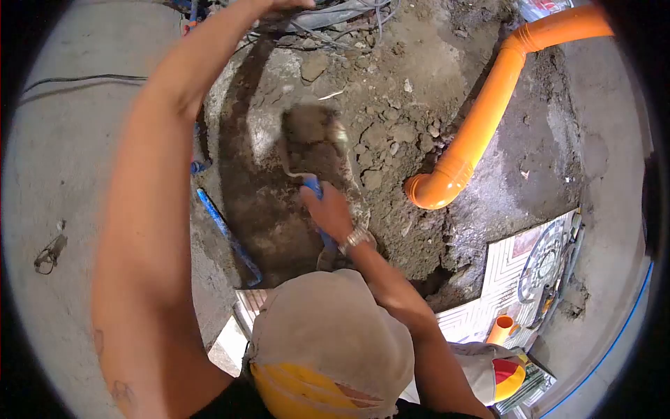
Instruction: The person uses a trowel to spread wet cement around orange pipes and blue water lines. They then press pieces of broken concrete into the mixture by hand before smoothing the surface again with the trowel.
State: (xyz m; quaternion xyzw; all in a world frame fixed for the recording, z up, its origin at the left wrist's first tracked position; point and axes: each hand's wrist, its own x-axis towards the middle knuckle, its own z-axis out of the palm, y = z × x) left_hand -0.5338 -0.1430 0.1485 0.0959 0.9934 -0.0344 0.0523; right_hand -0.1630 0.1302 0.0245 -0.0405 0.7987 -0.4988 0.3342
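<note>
My right hand (329,213), with a metal watch on its wrist, is closed around the blue handle of a trowel (312,183). The trowel's bent metal neck leads to a blade blurred by motion, with grey-brown mortar (310,129) at it. Dark, damp ground lies under and around the blade. My left arm stretches up the left side, and my left hand (292,3) is cut off by the top edge near grey cables (335,28). Its fingers do not show well enough to tell what they do. A cap (331,335) fills the bottom middle, between my arms.
An orange drainpipe (488,105) bends down into rubble (398,140) on the right. A blue pipe piece (227,234) lies left of the damp patch. Patterned tiles (488,279) lie at lower right, by an orange pipe end (500,328) and a second cap (488,370).
</note>
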